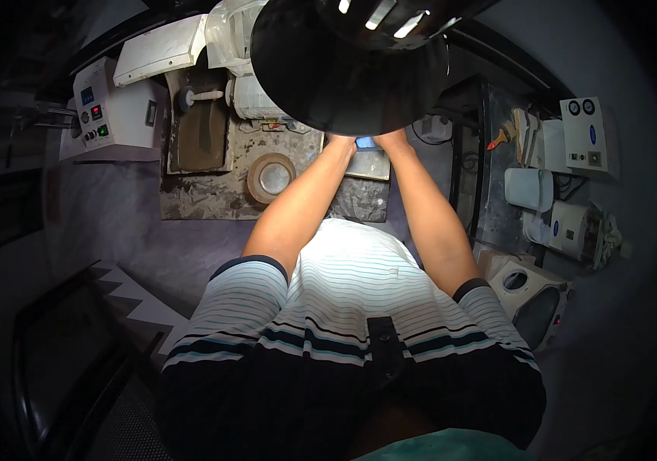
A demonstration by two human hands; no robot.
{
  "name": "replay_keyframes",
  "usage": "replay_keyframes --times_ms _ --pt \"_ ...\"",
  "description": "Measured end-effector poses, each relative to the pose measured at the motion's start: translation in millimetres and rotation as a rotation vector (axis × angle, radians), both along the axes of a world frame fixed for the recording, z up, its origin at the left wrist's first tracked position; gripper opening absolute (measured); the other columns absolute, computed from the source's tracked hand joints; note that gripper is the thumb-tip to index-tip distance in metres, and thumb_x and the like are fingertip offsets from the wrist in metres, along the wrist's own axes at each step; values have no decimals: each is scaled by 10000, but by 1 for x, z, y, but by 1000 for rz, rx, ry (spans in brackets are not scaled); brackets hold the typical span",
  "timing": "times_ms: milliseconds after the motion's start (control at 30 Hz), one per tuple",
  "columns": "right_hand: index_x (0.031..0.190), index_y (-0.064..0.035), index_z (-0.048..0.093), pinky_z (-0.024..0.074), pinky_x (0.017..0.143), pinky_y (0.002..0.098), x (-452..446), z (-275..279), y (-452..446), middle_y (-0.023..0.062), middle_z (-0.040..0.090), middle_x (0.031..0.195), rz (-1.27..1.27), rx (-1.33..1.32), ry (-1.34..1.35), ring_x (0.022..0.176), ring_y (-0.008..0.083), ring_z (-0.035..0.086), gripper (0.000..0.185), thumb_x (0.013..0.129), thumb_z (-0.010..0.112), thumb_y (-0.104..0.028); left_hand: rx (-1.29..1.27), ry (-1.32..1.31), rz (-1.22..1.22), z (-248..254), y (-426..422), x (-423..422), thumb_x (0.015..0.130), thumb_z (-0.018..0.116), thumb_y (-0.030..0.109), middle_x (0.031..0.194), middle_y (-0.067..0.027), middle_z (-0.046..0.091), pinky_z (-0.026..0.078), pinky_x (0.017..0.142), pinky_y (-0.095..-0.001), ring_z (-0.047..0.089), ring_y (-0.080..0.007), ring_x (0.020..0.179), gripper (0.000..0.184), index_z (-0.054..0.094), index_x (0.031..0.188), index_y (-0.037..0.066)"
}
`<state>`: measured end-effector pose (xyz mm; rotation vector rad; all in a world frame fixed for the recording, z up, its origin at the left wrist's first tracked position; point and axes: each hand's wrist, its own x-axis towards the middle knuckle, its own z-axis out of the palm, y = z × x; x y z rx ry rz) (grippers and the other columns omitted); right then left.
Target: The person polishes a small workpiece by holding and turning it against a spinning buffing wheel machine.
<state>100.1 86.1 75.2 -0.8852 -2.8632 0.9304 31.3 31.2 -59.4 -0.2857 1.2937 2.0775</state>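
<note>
Both my forearms reach forward under a black lamp shade point(344, 69). Of my left hand point(340, 142) only the wrist side shows below the shade's rim; its fingers are hidden. My right hand point(394, 140) is likewise mostly covered, fingers out of sight. Between the two hands a small blue object point(365, 142) shows, too little of it to name. Just below it lies a light-coloured tray or panel point(371, 164). Left of my left forearm stands a round brown bowl point(272, 178) with a pale centre.
At the left are a brown basin point(199, 127), a cylindrical machine point(252, 97) with a polishing wheel point(186, 99), and a white control box point(117, 115). A side bench at the right holds a brush point(501, 137), a white container point(528, 189) and a gauge box point(584, 134).
</note>
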Motion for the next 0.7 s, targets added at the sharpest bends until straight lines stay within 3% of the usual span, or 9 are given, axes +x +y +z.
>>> replay_keyframes --times_ms 33,100,467,567,700 --pt "1288 -2 413 272 1050 418 1 -6 1 248 359 1353 0 3 1 1265 379 330 527 845 520 -268 -13 -25 13 -3 2 0 877 550 131 675 -20 596 419 404 -172 505 -63 500 61 591 858 91" --pt "900 -51 696 451 854 419 1 -21 0 215 641 927 -45 282 249 925 370 578 181 766 575 -63 -10 -10 31 -11 4 1 877 549 128 672 -21 595 419 402 -174 505 -65 495 65 590 846 87" --pt "842 -20 699 486 796 390 7 -20 10 233 647 833 -64 198 214 833 344 637 136 783 608 -102 -85 8 62 -38 21 3 875 555 109 686 -40 590 422 386 -165 511 -80 489 86 596 818 59" --pt "843 -12 693 491 783 387 7 -19 10 230 645 821 -57 165 231 804 347 640 142 792 598 -104 -152 142 90 -51 27 2 870 566 86 677 -44 584 427 386 -178 510 -86 487 69 596 828 40" --pt "851 2 683 496 757 393 10 -15 6 225 639 818 21 182 315 784 355 635 156 795 586 -108 4 21 18 -27 11 3 879 503 -9 787 -68 599 456 449 -196 560 -113 613 90 587 891 19"
